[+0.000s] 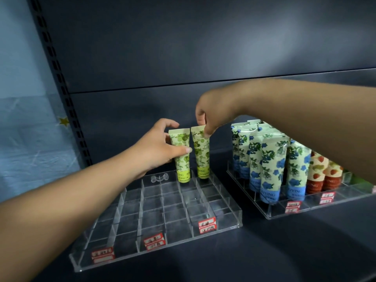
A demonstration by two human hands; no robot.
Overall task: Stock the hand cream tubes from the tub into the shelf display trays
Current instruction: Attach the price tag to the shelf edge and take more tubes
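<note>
Two green tubes being seated in the back row of the clear tray (154, 226).

Left tube (181, 157) is clasped by the left hand (160, 147); right tube (201, 155) is pinched at its crimp by the right hand (211, 112). Caps should be guided squarely into adjacent cells, kept upright, before either grip is eased off.

One head-worn, wide-angle view looks forward and down onto a dark shelf (264, 251) from close range, facing its back panel (203, 47). Both forearms reach in from the bottom left and the right edge. The near clear tray (154, 259) sits low and centre; a second tray (305, 210) runs off the right edge. The slotted upright (61, 88) bows at left, bent by the lens.
</note>
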